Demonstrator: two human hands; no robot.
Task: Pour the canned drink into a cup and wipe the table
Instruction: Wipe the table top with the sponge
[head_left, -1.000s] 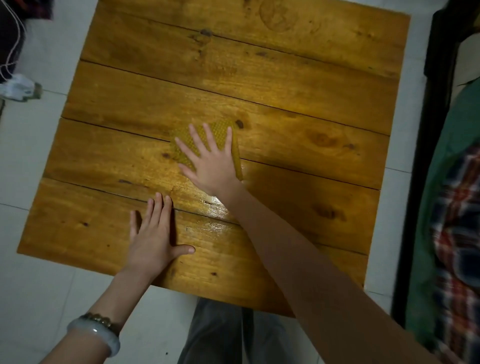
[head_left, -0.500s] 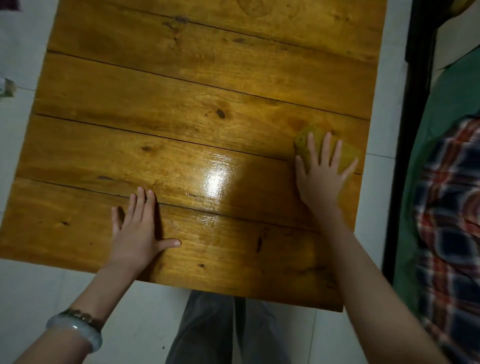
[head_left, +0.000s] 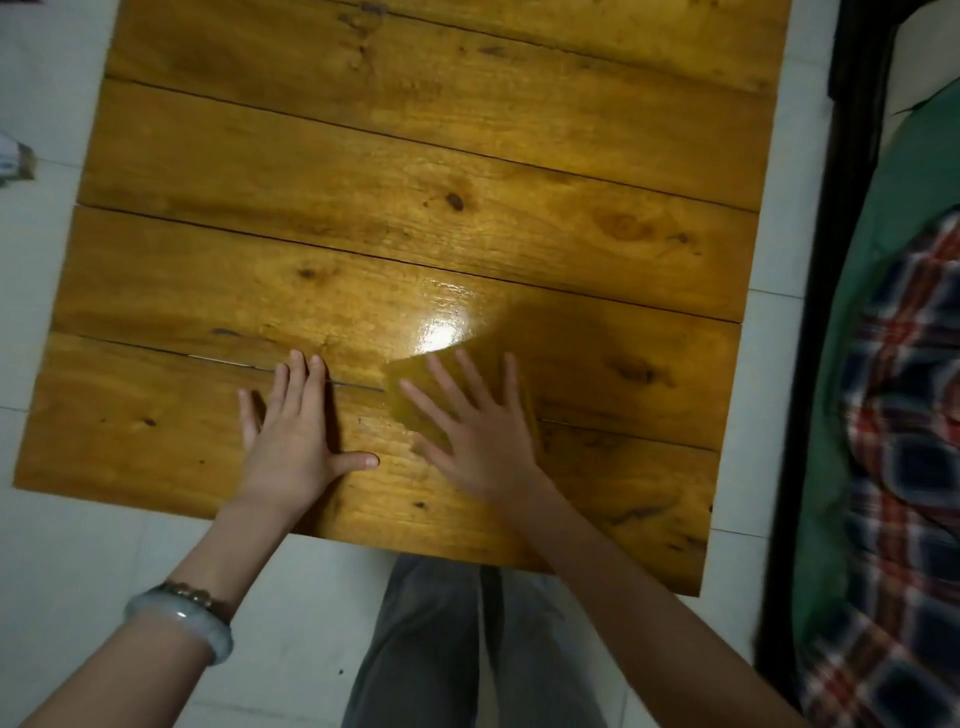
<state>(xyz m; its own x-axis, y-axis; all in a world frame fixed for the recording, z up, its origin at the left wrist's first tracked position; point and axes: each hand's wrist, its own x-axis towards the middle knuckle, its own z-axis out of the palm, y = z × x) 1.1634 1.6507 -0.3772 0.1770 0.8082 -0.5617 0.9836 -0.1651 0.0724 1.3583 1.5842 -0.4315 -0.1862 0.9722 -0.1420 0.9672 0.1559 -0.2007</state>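
A yellow cloth (head_left: 410, 387) lies flat on the wooden plank table (head_left: 363, 182), near its front middle. My right hand (head_left: 475, 431) presses down on the cloth with straight, spread fingers and covers most of it; the hand is blurred. My left hand (head_left: 291, 436) rests flat on the table just left of the cloth, fingers straight, thumb pointing right. A pale bangle sits on my left wrist. A wet shine shows on the wood just beyond the cloth. No can or cup is in view.
White tiled floor (head_left: 62, 561) surrounds the table. A dark bed frame (head_left: 810, 364) with green and plaid bedding (head_left: 909, 415) runs along the right. My grey trousers show below the front edge. A small white object lies on the floor at far left.
My right hand has slid the cloth from the table's right edge back left and toward me, ending beside my left hand. My left hand has stayed flat in place.
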